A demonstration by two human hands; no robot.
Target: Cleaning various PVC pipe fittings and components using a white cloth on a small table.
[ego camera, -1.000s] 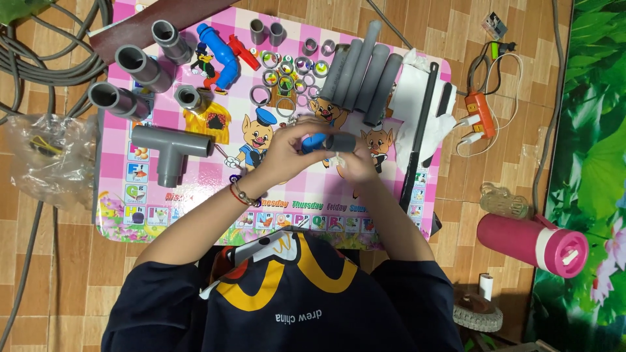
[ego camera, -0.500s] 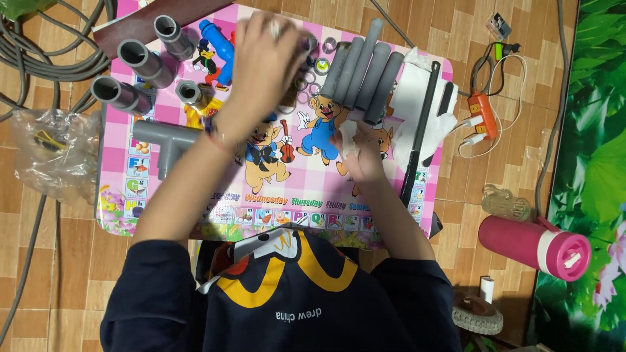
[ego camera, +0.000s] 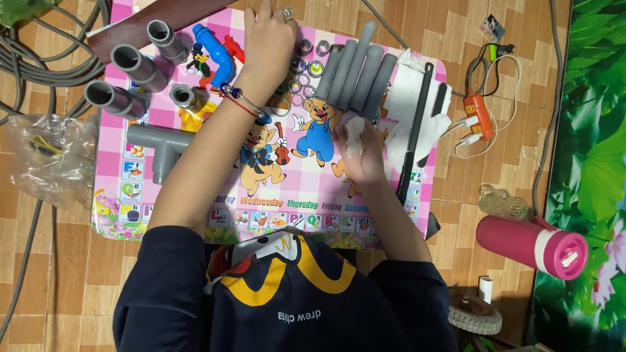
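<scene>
1. At the far left of the frame we see a crumpled clear plastic bag [ego camera: 49,153] lying on the wooden floor, with grey cables [ego camera: 45,55] coiled above it in the upper left corner.
2. On the left edge of the pink cartoon mat [ego camera: 195,215] lie three short grey pipe pieces [ego camera: 127,81] side by side, and below them a grey T-shaped fitting [ego camera: 160,143].
3. Next comes a blue valve with a red handle [ego camera: 218,52], just left of our left hand [ego camera: 270,42].
4. Our left hand reaches to the upper middle of the frame, palm down, fingers spread over a cluster of small rings and fittings [ego camera: 303,68]; we cannot tell whether it grips any of them.
5. Right of the rings, four longer grey pipes [ego camera: 358,75] lie touching one another, tilted.
6. Our right hand [ego camera: 362,153] sits at the centre of the mat, just below those pipes, its fingers closed on a small white wad [ego camera: 354,130].
7. Beside it lie a white cloth [ego camera: 417,111] and a black saw-like tool [ego camera: 417,127] across it.
8. Further right, an orange plug block with white leads [ego camera: 476,117] rests on the floor.
9. At the lower right lies a pink bottle [ego camera: 528,244].
</scene>
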